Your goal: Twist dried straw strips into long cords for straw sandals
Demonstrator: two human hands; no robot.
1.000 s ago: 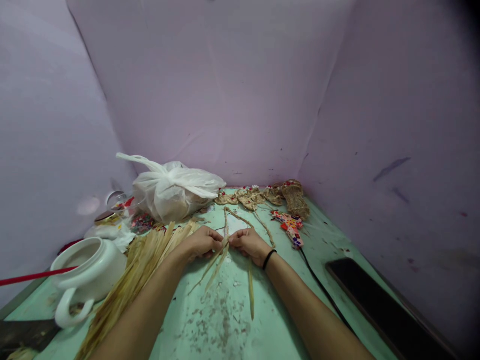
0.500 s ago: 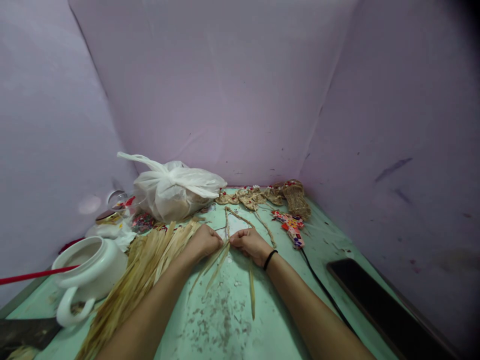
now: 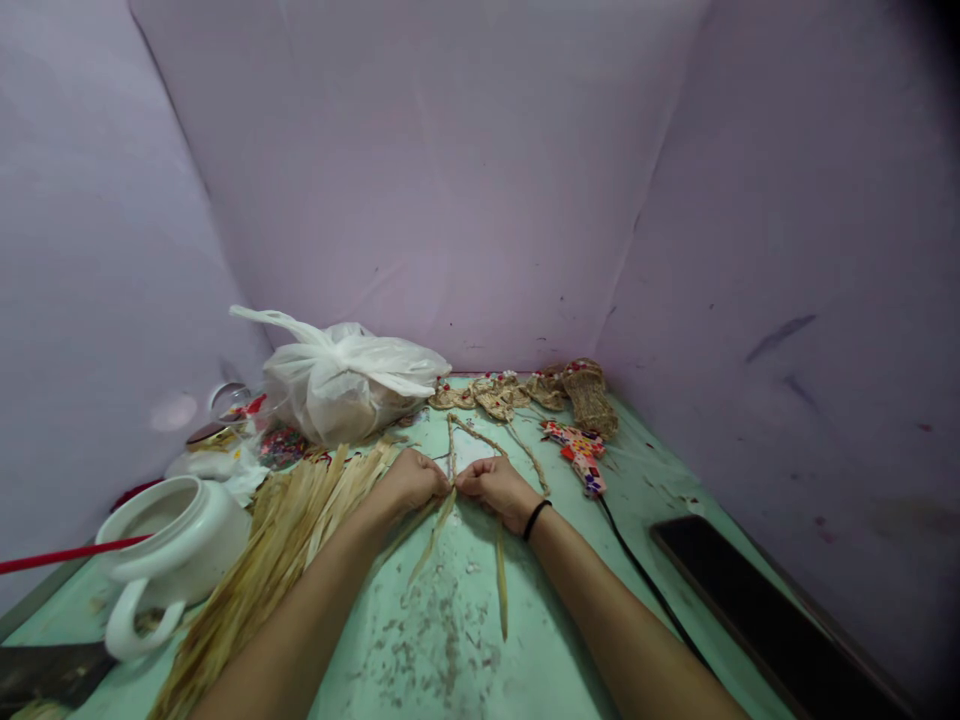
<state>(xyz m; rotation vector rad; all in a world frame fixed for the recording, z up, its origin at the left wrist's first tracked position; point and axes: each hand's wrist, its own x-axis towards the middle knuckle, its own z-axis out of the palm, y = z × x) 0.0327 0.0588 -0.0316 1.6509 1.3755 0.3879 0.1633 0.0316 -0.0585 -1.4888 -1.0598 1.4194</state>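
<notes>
The pot (image 3: 176,535) is white, smooth and shiny, like china. Right of the pot, the straw (image 3: 285,540) is dry, pale and dull. Farther right, the braid (image 3: 452,450) is rough twisted straw. Behind the pot, the bag (image 3: 345,385) is thin, crinkly white plastic with a soft shine. The table (image 3: 450,650) under the pot is dull green and scuffed.

Pot (image 3: 176,540) L of straw bundle (image 3: 277,550), bag (image 3: 345,385) behind
</notes>
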